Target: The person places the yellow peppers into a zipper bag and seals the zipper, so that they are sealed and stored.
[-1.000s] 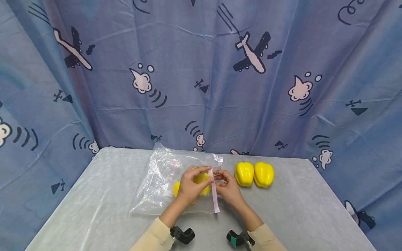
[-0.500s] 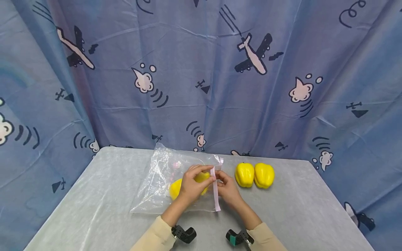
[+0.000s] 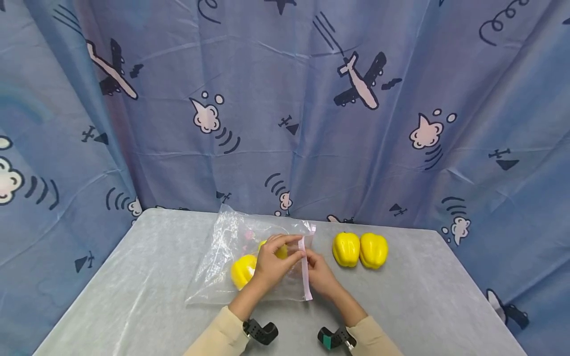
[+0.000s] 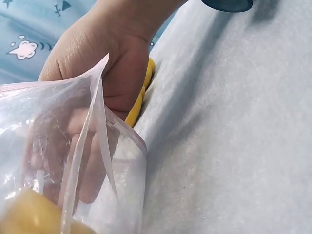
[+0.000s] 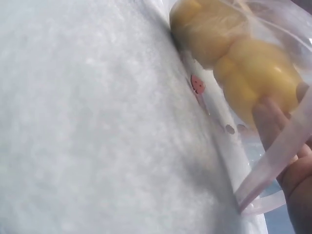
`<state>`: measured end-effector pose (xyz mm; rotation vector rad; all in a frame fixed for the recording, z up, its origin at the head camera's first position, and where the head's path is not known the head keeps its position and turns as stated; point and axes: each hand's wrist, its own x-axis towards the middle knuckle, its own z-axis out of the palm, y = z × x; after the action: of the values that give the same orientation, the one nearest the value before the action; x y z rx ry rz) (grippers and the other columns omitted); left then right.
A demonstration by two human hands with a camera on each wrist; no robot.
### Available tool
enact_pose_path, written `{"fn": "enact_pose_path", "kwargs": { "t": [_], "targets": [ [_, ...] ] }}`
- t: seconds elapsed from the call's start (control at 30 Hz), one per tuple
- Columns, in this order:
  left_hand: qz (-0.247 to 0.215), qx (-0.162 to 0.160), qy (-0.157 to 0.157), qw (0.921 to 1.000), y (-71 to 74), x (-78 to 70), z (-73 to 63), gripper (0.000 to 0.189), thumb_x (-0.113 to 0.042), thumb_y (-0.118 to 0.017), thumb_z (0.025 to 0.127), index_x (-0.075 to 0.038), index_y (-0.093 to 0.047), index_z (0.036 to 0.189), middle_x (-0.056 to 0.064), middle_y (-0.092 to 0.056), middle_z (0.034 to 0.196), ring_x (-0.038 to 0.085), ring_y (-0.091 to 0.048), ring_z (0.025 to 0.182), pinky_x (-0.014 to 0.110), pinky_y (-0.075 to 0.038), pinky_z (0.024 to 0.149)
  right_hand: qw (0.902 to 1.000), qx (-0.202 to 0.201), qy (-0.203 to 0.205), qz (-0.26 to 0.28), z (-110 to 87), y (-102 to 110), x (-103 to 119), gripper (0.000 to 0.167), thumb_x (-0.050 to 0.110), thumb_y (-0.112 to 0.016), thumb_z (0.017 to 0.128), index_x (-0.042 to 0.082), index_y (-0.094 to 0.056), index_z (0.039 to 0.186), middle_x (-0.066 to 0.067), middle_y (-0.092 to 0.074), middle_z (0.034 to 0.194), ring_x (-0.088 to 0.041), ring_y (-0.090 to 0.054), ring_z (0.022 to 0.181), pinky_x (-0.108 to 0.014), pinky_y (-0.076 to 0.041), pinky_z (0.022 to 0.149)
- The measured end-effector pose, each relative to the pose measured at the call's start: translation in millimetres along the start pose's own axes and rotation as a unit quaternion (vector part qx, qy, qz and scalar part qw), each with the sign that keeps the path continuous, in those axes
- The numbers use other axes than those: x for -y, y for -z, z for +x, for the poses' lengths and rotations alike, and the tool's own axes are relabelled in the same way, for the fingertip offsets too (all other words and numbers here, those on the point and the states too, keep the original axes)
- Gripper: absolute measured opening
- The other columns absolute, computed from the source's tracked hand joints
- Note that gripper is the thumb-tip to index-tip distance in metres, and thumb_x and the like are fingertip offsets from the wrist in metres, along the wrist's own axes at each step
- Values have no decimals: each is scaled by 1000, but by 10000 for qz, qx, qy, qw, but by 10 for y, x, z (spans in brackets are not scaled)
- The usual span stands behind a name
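Note:
A clear zip bag (image 3: 213, 284) with a pink strip along its mouth lies on the table. Inside it are two yellow bell peppers (image 3: 243, 271), partly hidden by my left hand (image 3: 271, 264) in the head view. That hand pinches the bag's rim between thumb and fingers, holding the mouth apart. My right hand (image 3: 323, 278) reaches in through the mouth. Its straight fingers show through the plastic in the left wrist view. In the right wrist view the fingertips touch the nearer bell pepper (image 5: 261, 80); the farther bell pepper (image 5: 209, 31) sits against it.
Two more yellow bell peppers (image 3: 359, 250) stand side by side on the table (image 3: 427, 296), right of the bag. A blue curtain (image 3: 249, 123) with plane prints hangs behind the table's back edge.
The bell peppers in the bag have shifted left, deeper inside. My right hand's fingers have gone farther into the mouth. My left hand keeps its hold on the rim.

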<state>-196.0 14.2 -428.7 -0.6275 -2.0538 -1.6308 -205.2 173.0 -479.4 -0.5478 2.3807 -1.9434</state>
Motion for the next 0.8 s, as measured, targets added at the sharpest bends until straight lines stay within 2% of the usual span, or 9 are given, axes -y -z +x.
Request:
{"fn": "enact_pose_path", "kwargs": {
  "t": [0.17, 0.37, 0.63, 0.8],
  "targets": [
    [-5, -10, 214, 9998, -49, 177, -27, 35, -9, -84, 71, -10, -74, 105, 6, -73, 100, 24, -63, 96, 41, -50, 84, 9999, 134, 81, -29, -22, 21, -38, 39, -3, -60, 89, -8, -54, 127, -31, -56, 125, -4, -59, 98, -20, -53, 82],
    [-206, 9, 197, 9996, -27, 288, -55, 35, -19, -84, 73, -21, -74, 106, -5, -73, 103, 17, -63, 98, 35, -51, 84, 9988, 463, 9, 161, -49, 71, -27, 45, 1, -59, 91, -7, -49, 134, -31, -51, 133, -10, -66, 97, -22, -55, 84],
    [-19, 38, -23, 10000, -27, 346, -70, 32, -26, -81, 78, -22, -73, 109, -5, -73, 104, 13, -63, 97, 27, -51, 83, 9987, 505, 34, -107, -114, 128, 19, 42, 3, -57, 93, -7, -49, 133, -31, -53, 125, -28, -67, 97, -22, -54, 81],
    [-17, 76, 14, 10000, -22, 352, -76, 33, -26, -80, 78, -22, -72, 109, -6, -72, 104, 11, -63, 96, 26, -51, 83, 9980, 399, -53, -479, -147, 142, 85, 40, 6, -59, 93, -2, -53, 131, -28, -56, 124, -28, -66, 93, -22, -54, 77]
  ]
}}
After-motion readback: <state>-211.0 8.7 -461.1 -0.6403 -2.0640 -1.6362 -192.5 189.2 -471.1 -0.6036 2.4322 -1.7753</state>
